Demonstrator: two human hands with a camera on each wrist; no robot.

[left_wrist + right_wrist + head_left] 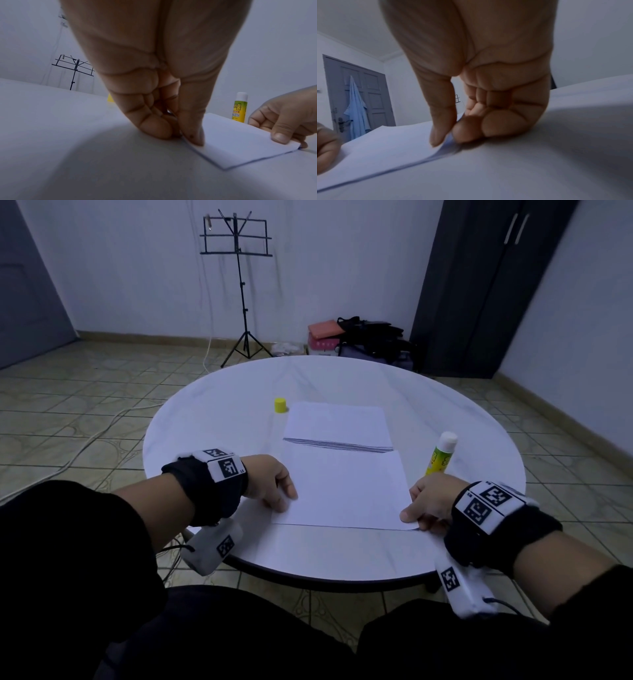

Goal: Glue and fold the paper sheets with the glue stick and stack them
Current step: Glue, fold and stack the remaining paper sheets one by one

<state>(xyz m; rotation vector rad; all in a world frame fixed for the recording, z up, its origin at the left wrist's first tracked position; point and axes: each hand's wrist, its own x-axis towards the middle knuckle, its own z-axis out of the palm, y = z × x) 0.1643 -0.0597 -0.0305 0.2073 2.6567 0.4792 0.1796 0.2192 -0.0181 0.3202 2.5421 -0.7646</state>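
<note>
A white folded sheet [342, 491] [240, 142] [385, 146] lies near the front of the round white table [205, 422]. My left hand [284, 501] [185, 136] pinches its left near edge, thumb on top and fingers curled beside it. My right hand [416, 513] [448, 136] pinches the right near corner, thumb above and fingers beneath, lifting that corner slightly. Just behind the sheet lies a stack of paper sheets [337, 422]. The uncapped glue stick [442, 453] [240, 108] stands upright right of the sheet. Its yellow cap [280, 405] sits left of the stack.
A black music stand [239, 285] stands on the tiled floor beyond the table. Bags and boxes [359, 337] lie against the far wall beside a dark cabinet [479, 285]. A white cable [102, 433] runs across the floor at left.
</note>
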